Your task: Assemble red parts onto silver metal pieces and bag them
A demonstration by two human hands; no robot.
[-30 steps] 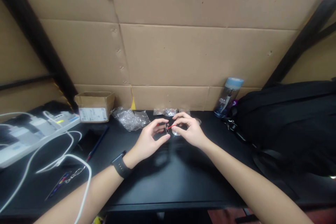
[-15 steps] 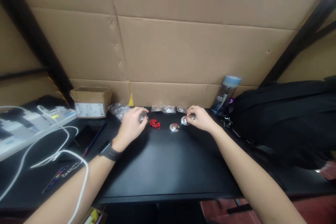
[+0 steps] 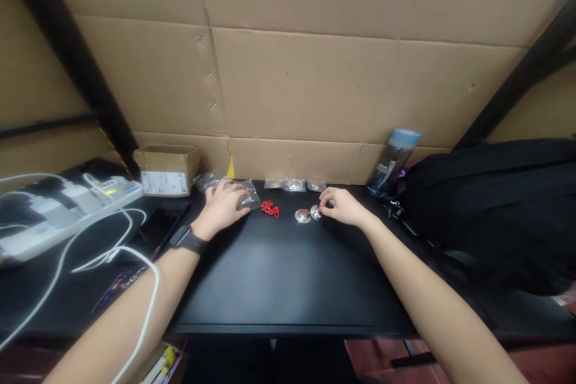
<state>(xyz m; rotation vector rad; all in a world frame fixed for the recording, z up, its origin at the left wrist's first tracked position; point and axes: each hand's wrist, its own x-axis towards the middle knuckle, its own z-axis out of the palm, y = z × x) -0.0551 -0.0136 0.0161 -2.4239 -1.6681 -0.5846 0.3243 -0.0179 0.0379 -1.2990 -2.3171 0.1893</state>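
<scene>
My left hand (image 3: pixel 224 204) lies with its fingers spread over crinkled clear plastic bags (image 3: pixel 250 195) at the back of the black table. Just right of it is a small heap of red cord (image 3: pixel 270 209). My right hand (image 3: pixel 339 205) pinches the red piece at the middle of a small shiny cymbal (image 3: pixel 316 213), which is tilted near the table top. A second small cymbal (image 3: pixel 303 216), also with a bit of red at its centre, lies flat close to its left. Behind them, several small clear packets (image 3: pixel 294 185) rest against the cardboard wall.
An open cardboard box (image 3: pixel 166 171) stands at the back left, beside a white power strip (image 3: pixel 72 213) with plugs. A white cable (image 3: pixel 153 294) loops over my left forearm. To the right are a blue-lidded bottle (image 3: pixel 395 162) and a large black bag (image 3: pixel 490 210).
My left hand has flattened down onto the plastic bags, its fingers spreading. My right hand has brought its cymbal closer to the one lying on the table. The view has shifted slightly.
</scene>
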